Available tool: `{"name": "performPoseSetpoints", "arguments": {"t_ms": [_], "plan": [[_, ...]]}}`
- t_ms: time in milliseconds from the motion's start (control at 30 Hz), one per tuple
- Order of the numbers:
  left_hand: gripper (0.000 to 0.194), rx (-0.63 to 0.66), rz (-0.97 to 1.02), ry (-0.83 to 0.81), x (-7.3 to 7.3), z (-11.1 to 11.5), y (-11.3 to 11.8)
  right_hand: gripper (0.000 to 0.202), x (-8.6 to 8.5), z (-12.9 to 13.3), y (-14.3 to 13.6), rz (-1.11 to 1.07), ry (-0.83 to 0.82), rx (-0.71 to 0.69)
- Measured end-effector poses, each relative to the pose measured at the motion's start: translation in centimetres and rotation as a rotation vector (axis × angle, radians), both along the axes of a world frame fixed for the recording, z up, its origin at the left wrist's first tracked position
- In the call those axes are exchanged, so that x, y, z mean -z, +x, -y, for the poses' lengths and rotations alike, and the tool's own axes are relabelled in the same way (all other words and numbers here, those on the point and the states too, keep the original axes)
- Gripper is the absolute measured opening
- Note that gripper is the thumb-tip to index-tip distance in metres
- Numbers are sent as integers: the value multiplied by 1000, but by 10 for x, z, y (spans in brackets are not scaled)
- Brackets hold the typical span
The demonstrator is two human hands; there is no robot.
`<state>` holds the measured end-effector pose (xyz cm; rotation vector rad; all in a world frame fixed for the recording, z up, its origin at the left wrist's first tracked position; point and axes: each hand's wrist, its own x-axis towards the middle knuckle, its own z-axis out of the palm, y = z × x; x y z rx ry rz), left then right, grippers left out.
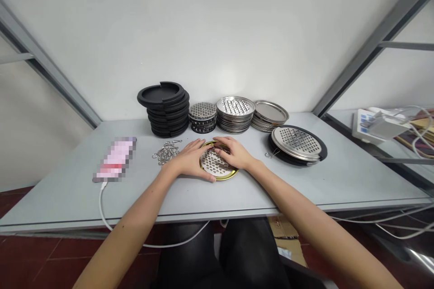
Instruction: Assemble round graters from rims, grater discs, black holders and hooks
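A round grater plate (217, 166) with a gold-coloured rim lies on the table in front of me. My left hand (192, 160) is around its left side, thumb along the near rim and fingers at the far left. From the right, my right hand (234, 152) lies over the far right part of the plate, its fingers bent onto the perforated surface. Both hands hold the plate and partly cover it. Left of my left hand is a loose pile of small metal hooks (165, 152).
At the back stand a stack of black rings (168, 115), small perforated discs (202, 119), silver grater plates (235, 117) and plain metal rings (271, 115). Right are graters on a black base (298, 142). A phone (117, 158) with a white cable (101, 203) lies left.
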<state>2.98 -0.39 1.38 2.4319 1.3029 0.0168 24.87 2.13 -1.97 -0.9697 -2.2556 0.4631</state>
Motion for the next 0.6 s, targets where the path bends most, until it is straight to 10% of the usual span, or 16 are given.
{"name": "performPoseSetpoints", "arguments": {"t_ms": [600], "plan": [[122,10,8,8,4,-2,-1,57,6,-3,1,-10,-6,-22]]}}
